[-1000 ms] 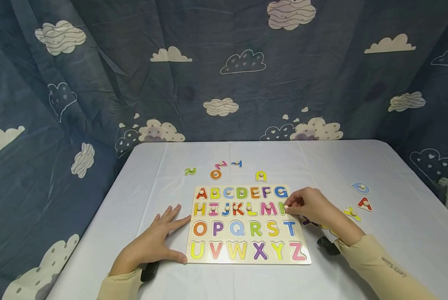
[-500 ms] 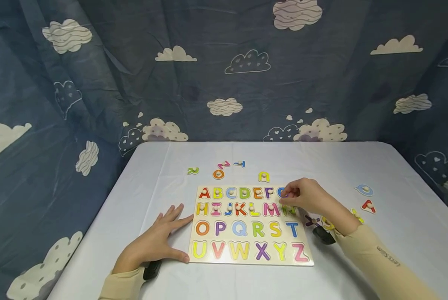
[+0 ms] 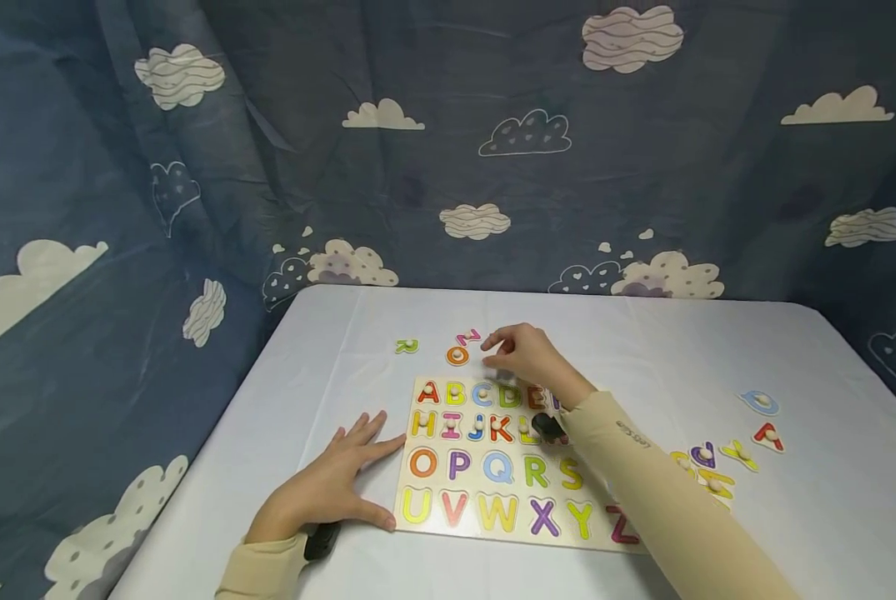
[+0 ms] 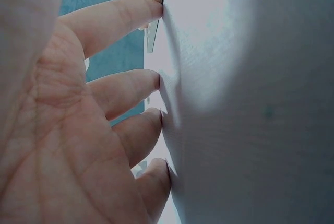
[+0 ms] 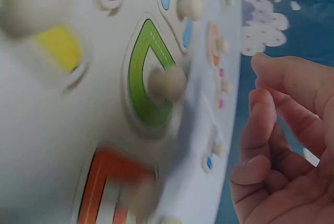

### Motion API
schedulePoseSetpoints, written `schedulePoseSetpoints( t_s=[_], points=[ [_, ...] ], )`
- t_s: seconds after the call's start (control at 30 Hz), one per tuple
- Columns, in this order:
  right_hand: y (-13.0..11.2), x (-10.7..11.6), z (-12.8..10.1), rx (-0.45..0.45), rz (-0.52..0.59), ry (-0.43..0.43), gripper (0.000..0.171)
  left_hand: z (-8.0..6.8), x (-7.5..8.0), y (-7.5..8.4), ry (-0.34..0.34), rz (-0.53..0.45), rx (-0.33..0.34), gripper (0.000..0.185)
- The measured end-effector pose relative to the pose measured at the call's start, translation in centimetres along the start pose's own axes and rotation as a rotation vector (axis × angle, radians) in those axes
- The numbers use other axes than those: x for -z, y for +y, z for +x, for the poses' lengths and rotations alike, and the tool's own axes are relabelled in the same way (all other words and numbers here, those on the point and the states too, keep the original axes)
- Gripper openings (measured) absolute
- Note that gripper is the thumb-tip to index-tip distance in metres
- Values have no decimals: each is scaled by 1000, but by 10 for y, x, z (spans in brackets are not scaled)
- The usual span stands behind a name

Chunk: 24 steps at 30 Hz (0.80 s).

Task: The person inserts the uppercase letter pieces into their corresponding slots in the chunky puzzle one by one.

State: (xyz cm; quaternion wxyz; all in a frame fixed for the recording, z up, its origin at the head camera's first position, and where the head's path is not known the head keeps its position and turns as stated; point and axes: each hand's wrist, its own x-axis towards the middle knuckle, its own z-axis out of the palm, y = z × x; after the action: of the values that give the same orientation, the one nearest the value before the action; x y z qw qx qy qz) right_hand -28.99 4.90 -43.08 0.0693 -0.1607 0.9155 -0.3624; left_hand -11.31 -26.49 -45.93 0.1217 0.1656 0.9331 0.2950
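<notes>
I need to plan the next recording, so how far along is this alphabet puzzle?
Partly done. On the puzzle board, pieces with knobs fill B, C, H to L; O to Z look empty. In hand: the right hand reaches beyond the board's far edge toward the loose O and pink letter, holding nothing; the left hand rests flat against the board's edge. Left: the loose R and the pieces at right.

The wooden alphabet puzzle board (image 3: 493, 467) lies flat on the white table, several coloured letters seated
</notes>
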Motion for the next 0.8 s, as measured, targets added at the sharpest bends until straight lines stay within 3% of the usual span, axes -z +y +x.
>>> schedulePoseSetpoints(
  t_s=[0.3, 0.8],
  points=[
    [-12, -30, 38, -51, 13, -24, 18, 1, 0, -4, -2, 0, -7, 113],
    [-18, -44, 49, -84, -22, -27, 7, 0, 1, -3, -3, 8, -5, 113]
  ],
)
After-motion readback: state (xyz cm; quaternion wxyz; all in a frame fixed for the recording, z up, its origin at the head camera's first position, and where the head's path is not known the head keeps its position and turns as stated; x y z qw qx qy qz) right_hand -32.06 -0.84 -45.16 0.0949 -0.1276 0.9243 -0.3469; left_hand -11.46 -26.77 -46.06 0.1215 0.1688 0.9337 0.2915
